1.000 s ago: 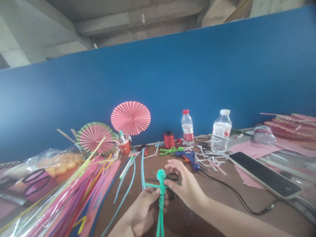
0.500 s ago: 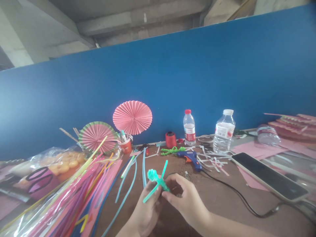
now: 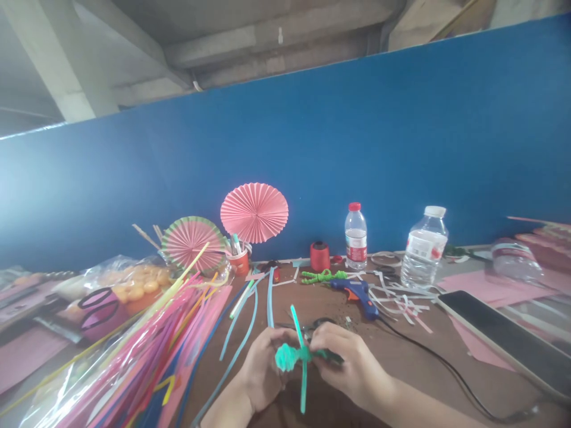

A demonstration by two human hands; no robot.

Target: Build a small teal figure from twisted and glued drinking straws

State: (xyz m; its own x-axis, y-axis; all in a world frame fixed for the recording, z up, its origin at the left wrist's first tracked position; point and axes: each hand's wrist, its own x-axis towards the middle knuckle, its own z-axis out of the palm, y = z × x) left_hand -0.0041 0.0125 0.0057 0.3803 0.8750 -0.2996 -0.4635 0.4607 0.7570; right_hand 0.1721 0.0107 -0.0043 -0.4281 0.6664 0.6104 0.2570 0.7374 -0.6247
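Note:
A teal pipe-cleaner figure (image 3: 286,358) with a coiled round head and a thin crosspiece (image 3: 304,380) is held between my hands above the brown tabletop. My right hand (image 3: 352,364) closes its thumb and fingers on the body end, right of the crosspiece. My left hand (image 3: 263,371) is curled about the head end, touching it, with most fingertips hidden behind. Just beyond my fingers lies a dark looped object (image 3: 323,323), partly covered, perhaps scissors handles. A dark end pokes out beside my right fingers; I cannot make out what it is.
Bundled colourful pipe cleaners (image 3: 134,351) spread on the left. Behind are pink paper fans (image 3: 254,213), a red thread spool (image 3: 319,257), a blue glue gun (image 3: 357,293) with its cord, and water bottles (image 3: 423,249). A phone (image 3: 504,339) lies right, beside paper strips (image 3: 404,297).
The figure has turned in my hands: its crosspiece, slanted before, now stands nearly upright in view. My right hand has come onto its body end. The view has shifted left.

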